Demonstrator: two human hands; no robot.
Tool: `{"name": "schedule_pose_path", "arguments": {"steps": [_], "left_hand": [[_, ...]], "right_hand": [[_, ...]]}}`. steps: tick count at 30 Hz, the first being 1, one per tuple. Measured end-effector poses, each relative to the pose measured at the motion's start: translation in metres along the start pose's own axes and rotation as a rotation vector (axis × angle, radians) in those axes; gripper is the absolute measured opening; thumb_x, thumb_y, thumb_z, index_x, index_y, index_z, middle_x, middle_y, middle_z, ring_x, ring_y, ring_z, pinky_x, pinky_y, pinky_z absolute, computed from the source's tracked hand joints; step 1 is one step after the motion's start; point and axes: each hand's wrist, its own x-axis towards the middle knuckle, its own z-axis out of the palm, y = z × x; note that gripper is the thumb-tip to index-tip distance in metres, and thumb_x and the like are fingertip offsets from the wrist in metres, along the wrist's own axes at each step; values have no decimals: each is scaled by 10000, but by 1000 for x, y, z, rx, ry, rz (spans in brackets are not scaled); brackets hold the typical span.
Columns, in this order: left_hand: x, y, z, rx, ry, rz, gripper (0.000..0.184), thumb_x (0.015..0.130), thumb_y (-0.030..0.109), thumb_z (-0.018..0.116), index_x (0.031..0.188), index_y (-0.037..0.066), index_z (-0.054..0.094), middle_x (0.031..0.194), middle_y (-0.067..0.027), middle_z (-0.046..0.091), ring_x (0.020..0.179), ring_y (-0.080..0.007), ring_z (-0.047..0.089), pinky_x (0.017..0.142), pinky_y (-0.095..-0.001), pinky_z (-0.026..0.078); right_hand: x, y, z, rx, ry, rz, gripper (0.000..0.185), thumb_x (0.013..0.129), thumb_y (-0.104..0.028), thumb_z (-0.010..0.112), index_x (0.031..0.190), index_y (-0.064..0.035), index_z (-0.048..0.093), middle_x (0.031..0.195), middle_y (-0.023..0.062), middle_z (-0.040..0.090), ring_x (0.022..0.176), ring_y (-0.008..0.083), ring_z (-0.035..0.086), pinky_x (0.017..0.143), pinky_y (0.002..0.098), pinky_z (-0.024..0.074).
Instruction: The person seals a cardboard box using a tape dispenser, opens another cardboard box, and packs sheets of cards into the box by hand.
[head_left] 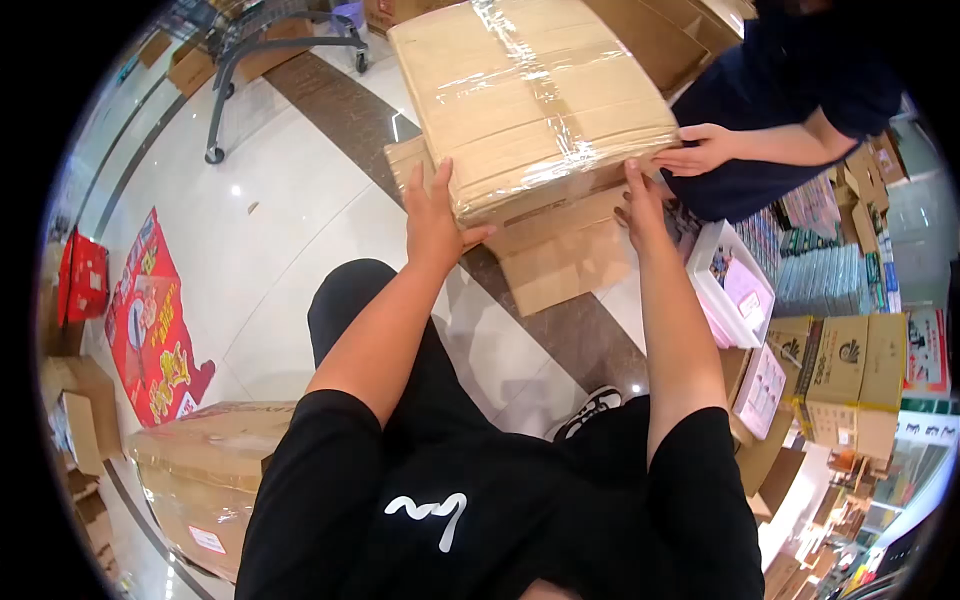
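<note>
Tiled floor [290, 230]: at far left, wheeled cart base [245, 50]; at left, poster sheet [150, 325], lying flat; at near left, taped carton [215, 480]. Right: plastic tray [735, 285], beside stacked packets [825, 280]; nearer, strapped cartons [845, 375].

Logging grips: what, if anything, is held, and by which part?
A taped cardboard box, at its near corners: left hand on the left one, right hand by the right, where another person's hand also touches.
</note>
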Motion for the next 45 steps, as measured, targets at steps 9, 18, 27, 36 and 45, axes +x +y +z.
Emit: {"name": "schedule_pose_path", "arguments": {"steps": [9, 18, 27, 36, 45], "left_hand": [[7, -12, 26, -245, -252, 58, 1030, 725, 514, 837, 1479, 28, 333, 1567, -324, 163, 1457, -473, 221, 1178, -482, 287], [14, -26, 44, -1034, -416, -129, 1078, 748, 455, 863, 1506, -28, 266, 1485, -211, 420, 1380, -343, 416, 1143, -441, 341], [6, -40, 32, -294, -717, -145, 751, 775, 142, 741, 1435, -10, 418, 1349, -230, 582, 1251, -355, 566, 1034, -420, 457], [18, -26, -10, -825, -388, -830, 755, 924, 417, 525, 1550, 99, 247, 1547, -177, 371, 1284, -379, 508, 1045, -560, 387], [-5, -5, -3, -656, -600, -736, 935, 890, 667, 587, 1545, 81, 266, 1567, -204, 331, 1345, -389, 452, 1082, -562, 366]], "right_hand": [[-38, 2, -42, 687, 46, -299, 788, 972, -470, 616, 1538, -62, 249, 1512, 104, 413, 1385, 270, 411, 1126, 386, 351], [-85, 14, -82, 480, 320, -338, 764, 978, -310, 649, 1561, -131, 189, 1493, 121, 414, 1337, 287, 451, 1076, 469, 392], [-109, 135, -111, 189, 239, 402, 818, 884, -383, 726, 1536, -182, 273, 1464, 153, 441, 1203, 315, 530, 902, 515, 451], [-147, 50, -142, 406, 285, -2, 895, 876, -591, 656, 1532, -120, 271, 1525, 170, 365, 1370, 349, 386, 1058, 598, 357], [-163, 95, -87, 98, 46, 209, 970, 862, -552, 695, 1544, -43, 230, 1503, 231, 395, 1332, 343, 445, 1000, 555, 420]]}}
